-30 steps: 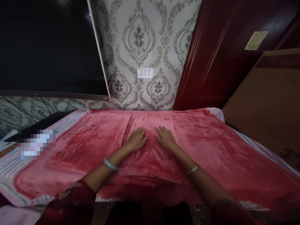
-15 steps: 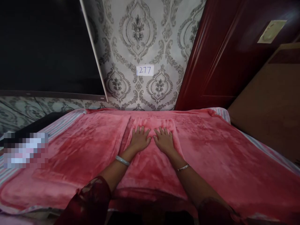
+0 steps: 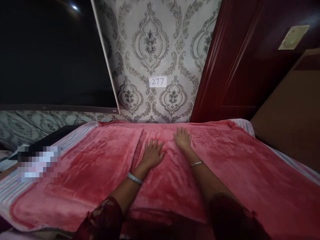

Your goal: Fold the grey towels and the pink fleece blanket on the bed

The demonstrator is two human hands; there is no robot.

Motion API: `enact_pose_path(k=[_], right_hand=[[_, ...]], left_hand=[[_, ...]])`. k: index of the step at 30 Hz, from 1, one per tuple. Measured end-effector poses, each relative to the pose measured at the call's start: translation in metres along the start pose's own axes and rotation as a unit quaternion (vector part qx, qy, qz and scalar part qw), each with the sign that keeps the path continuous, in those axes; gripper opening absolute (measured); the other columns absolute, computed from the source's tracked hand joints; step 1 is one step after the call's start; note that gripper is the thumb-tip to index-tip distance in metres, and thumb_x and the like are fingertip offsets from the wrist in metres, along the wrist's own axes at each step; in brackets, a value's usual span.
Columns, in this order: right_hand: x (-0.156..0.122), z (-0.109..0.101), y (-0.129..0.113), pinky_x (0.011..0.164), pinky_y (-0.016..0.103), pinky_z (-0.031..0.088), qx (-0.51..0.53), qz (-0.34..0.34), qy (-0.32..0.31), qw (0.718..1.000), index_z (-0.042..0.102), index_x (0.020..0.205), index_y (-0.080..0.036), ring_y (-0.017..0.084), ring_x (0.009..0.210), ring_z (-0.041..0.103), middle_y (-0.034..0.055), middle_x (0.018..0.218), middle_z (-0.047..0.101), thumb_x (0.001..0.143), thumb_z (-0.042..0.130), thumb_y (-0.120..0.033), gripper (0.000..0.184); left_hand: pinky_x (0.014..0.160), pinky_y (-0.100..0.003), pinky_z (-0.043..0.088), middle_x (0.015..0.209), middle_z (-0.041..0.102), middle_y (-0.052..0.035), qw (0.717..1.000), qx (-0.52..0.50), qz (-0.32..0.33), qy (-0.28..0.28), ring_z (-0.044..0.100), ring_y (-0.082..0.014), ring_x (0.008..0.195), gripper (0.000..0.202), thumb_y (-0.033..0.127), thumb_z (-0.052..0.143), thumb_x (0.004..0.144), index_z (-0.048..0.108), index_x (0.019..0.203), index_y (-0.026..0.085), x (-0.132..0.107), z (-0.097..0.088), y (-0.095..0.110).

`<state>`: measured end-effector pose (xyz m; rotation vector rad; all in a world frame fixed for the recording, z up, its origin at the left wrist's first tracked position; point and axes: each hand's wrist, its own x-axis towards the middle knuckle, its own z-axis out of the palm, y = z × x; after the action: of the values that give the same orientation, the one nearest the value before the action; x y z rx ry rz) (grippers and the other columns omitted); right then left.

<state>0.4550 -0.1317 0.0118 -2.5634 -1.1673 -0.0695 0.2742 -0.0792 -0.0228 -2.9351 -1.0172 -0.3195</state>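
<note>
A pink-red plush blanket point(image 3: 92, 166) is spread over a flat surface, with folded layers at its left and middle. My left hand point(image 3: 153, 154) lies flat on the middle folded part, fingers spread. Farther up and to the right, my right hand point(image 3: 183, 138) rests palm down near the upper right corner of that same folded part, fingers stretched out. Neither hand grips the cloth. Shallow wrinkles run through the plush between the two hands.
Under the blanket shows a striped sheet point(image 3: 83, 133). A large black screen point(image 3: 55, 56) stands at the back left. Patterned wallpaper carries a paper label point(image 3: 158, 81) reading 277. Behind on the right are a dark red door panel point(image 3: 240, 66) and a brown board point(image 3: 292, 110).
My right hand has slid up and to the right, away from my left hand, which stays on the middle fold. The camera view has shifted slightly.
</note>
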Motion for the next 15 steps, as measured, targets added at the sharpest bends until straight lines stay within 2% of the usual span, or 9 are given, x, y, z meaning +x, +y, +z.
enact_pose_path(k=[3,6,9,12,15], right_hand=[[0.006,0.020,0.007,0.120,0.059,0.018,-0.005,0.028,-0.017,0.999,0.040,0.156,-0.017,0.029,0.153,0.023,0.0137,0.165,0.033,0.105,0.025,-0.036,0.057],[0.004,0.038,0.014,0.119,0.059,0.019,-0.011,0.025,-0.010,1.000,0.042,0.155,-0.017,0.030,0.152,0.023,0.0143,0.163,0.036,0.104,0.027,-0.038,0.057],[0.005,0.045,0.017,0.118,0.058,0.020,-0.009,0.020,-0.001,1.000,0.044,0.154,-0.016,0.031,0.151,0.025,0.0149,0.163,0.037,0.104,0.027,-0.039,0.057],[0.007,0.045,0.017,0.118,0.059,0.020,-0.007,0.020,0.004,1.000,0.045,0.153,-0.016,0.031,0.152,0.025,0.0152,0.162,0.037,0.103,0.028,-0.038,0.057],[0.007,0.044,0.017,0.118,0.059,0.020,-0.010,0.018,0.008,1.000,0.044,0.154,-0.017,0.031,0.152,0.024,0.0153,0.162,0.037,0.104,0.028,-0.038,0.057]], left_hand=[[0.121,-0.065,0.020,0.165,0.032,-0.0154,1.000,-0.001,-0.001,-0.004,0.026,-0.0400,0.153,0.059,0.050,0.040,0.101,0.042,0.156,0.027,-0.002,0.000,0.000],[0.121,-0.064,0.020,0.166,0.030,-0.0139,1.000,-0.013,0.001,-0.023,0.025,-0.0390,0.153,0.059,0.051,0.040,0.101,0.041,0.155,0.028,-0.001,-0.004,-0.001],[0.119,-0.059,0.030,0.162,0.039,-0.0135,0.999,-0.045,-0.019,-0.023,0.035,-0.0354,0.149,0.053,0.048,0.041,0.101,0.048,0.149,0.027,0.012,-0.019,-0.006],[0.113,-0.048,0.040,0.148,0.056,-0.0164,0.987,-0.081,-0.136,0.012,0.048,-0.0317,0.140,0.046,0.040,0.040,0.101,0.058,0.139,0.020,0.040,-0.038,-0.016],[0.105,-0.037,0.046,0.134,0.066,-0.0195,0.965,-0.114,-0.237,-0.009,0.060,-0.0292,0.128,0.044,0.037,0.043,0.100,0.065,0.130,0.013,0.073,-0.048,-0.031]])
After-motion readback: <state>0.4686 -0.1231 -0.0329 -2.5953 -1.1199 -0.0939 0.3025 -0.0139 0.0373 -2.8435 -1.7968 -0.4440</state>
